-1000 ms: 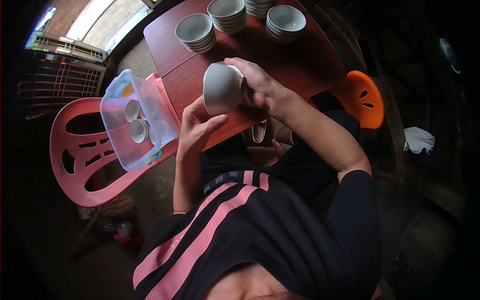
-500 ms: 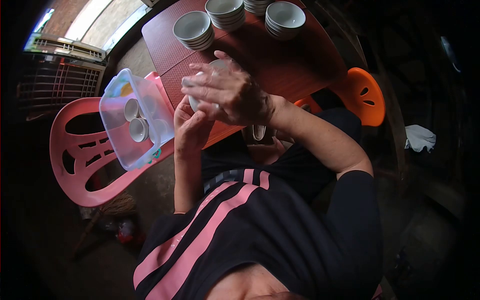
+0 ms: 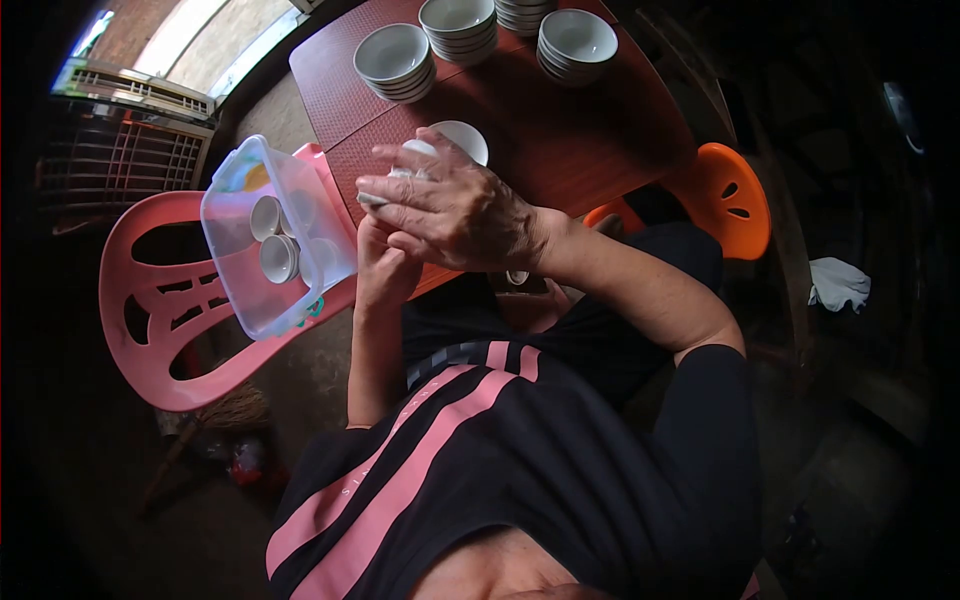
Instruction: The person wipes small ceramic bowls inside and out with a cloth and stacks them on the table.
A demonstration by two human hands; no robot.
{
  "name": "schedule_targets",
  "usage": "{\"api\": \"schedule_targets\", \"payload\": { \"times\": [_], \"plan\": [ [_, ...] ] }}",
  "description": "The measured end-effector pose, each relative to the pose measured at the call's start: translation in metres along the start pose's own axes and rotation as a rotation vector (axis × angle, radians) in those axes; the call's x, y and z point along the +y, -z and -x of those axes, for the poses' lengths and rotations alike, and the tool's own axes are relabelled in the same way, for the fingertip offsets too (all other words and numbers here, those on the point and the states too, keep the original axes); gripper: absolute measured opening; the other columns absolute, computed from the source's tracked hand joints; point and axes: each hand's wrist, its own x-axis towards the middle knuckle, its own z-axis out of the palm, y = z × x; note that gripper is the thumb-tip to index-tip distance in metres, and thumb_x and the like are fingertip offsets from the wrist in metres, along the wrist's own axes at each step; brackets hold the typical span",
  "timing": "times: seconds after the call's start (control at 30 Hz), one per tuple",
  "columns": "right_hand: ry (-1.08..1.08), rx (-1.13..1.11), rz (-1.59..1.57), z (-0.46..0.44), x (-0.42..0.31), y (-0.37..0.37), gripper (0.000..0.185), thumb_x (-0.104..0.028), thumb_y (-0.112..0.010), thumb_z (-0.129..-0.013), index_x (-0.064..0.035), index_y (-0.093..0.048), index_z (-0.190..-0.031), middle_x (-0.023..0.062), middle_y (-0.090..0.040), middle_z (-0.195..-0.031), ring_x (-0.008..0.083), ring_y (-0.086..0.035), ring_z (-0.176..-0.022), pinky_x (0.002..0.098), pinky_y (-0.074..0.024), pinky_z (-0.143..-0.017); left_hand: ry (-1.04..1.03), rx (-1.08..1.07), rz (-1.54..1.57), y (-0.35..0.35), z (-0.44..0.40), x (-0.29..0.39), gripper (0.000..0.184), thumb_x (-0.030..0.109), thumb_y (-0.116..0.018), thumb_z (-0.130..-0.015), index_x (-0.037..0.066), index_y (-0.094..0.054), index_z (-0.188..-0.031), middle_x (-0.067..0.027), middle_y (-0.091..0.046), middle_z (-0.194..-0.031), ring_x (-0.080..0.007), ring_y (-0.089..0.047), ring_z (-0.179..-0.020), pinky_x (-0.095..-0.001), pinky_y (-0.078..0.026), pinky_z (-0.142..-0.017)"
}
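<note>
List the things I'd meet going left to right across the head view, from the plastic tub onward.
Clear plastic tub, leftmost bowl stack, second bowl stack, third bowl stack, rightmost bowl stack, orange chair backrest, white cloth. The overlapping left hand and right hand are left out.

Head-worn view (close, wide) faces forward and down over hands (image 3: 462,212) and table (image 3: 585,140)

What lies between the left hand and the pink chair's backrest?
In the head view, a translucent plastic bin holding white bowls lies between the left hand and the pink backrest.
</note>
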Motion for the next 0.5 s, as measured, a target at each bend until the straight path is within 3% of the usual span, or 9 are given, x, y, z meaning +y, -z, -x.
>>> {"api": "schedule_targets", "payload": {
  "times": [0.1,0.13,0.2,0.23,0.27,0.33,0.43,0.5],
  "plan": [
    [-0.146,-0.030,0.057,0.000,0.013,0.004,0.027,-0.022,-0.056,-0.084,-0.0050,-0.061,-0.104,0.0068,-0.061,-0.111,0.0237,-0.054,-0.110,0.0514,-0.0346,-0.098,0.006,-0.094,-0.069,0.003,0.000,-0.003,0.046,0.004,-0.065,-0.080,-0.007,-0.044,-0.120,-0.0094,-0.059,-0.108,-0.0159,-0.059,-0.096,-0.0275,-0.047,-0.086],
    [-0.189,-0.042,0.018,0.002,0.023,0.003,0.025,-0.021,-0.051,-0.086,-0.0031,-0.060,-0.099,0.0092,-0.062,-0.104,0.0264,-0.059,-0.100,0.0457,-0.0437,-0.090,0.078,-0.008,-0.200,0.000,0.001,-0.003,0.043,0.002,-0.064,-0.078,-0.006,-0.047,-0.117,-0.0100,-0.060,-0.103,-0.0168,-0.059,-0.095,-0.0284,-0.047,-0.086],
    [-0.271,-0.025,-0.248,0.006,0.050,-0.007,0.024,-0.020,-0.044,-0.090,-0.0020,-0.058,-0.096,0.0104,-0.062,-0.100,0.0260,-0.061,-0.090,0.0382,-0.0501,-0.078,0.123,0.074,-0.357,-0.012,-0.002,0.002,0.030,-0.003,-0.061,-0.077,-0.006,-0.055,-0.106,-0.0104,-0.062,-0.101,-0.0158,-0.059,-0.094,-0.0271,-0.046,-0.084],
    [-0.799,-0.131,-1.021,0.009,0.060,-0.005,0.024,-0.021,-0.041,-0.093,-0.0028,-0.056,-0.094,0.0095,-0.062,-0.093,0.0214,-0.062,-0.079,0.0323,-0.0519,-0.072,0.123,0.069,-0.358,-0.008,0.000,0.000,0.030,-0.003,-0.061,-0.077,-0.006,-0.055,-0.106,-0.0104,-0.062,-0.101,-0.0158,-0.059,-0.094,-0.0271,-0.046,-0.084],
    [-0.799,-0.125,-1.019,0.013,0.060,-0.009,0.024,-0.021,-0.041,-0.093,-0.0028,-0.056,-0.094,0.0095,-0.062,-0.093,0.0214,-0.062,-0.079,0.0323,-0.0519,-0.072,0.099,0.004,-0.308,-0.001,0.001,-0.002,0.030,-0.003,-0.063,-0.078,-0.006,-0.055,-0.107,-0.0099,-0.061,-0.102,-0.0146,-0.058,-0.094,-0.0267,-0.046,-0.085],
    [-1.254,0.131,-1.871,0.023,0.058,-0.020,0.027,-0.026,-0.038,-0.095,-0.0046,-0.055,-0.092,0.0064,-0.062,-0.086,0.0154,-0.061,-0.076,0.0319,-0.0529,-0.070,0.074,-0.059,-0.259,0.007,0.004,-0.005,0.030,-0.004,-0.064,-0.078,-0.007,-0.055,-0.107,-0.0094,-0.061,-0.103,-0.0135,-0.057,-0.095,-0.0263,-0.045,-0.086],
    [-1.393,0.233,-1.921,0.018,0.052,-0.014,0.028,-0.029,-0.038,-0.095,-0.0072,-0.055,-0.093,0.0055,-0.061,-0.083,0.0150,-0.060,-0.072,0.0316,-0.0533,-0.068,0.081,-0.007,-0.294,0.004,0.001,-0.005,0.031,-0.002,-0.065,-0.078,-0.007,-0.056,-0.108,-0.0101,-0.061,-0.103,-0.0139,-0.057,-0.095,-0.0271,-0.044,-0.087],
    [-1.497,0.278,-1.863,0.016,0.054,-0.008,0.029,-0.031,-0.039,-0.095,-0.0080,-0.057,-0.093,0.0062,-0.062,-0.085,0.0154,-0.060,-0.070,0.0324,-0.0535,-0.066,0.085,-0.045,-0.532,-0.006,-0.005,0.002,0.034,0.000,-0.065,-0.079,-0.008,-0.054,-0.111,-0.0109,-0.061,-0.104,-0.0158,-0.058,-0.096,-0.0291,-0.045,-0.088]
  ]
}}
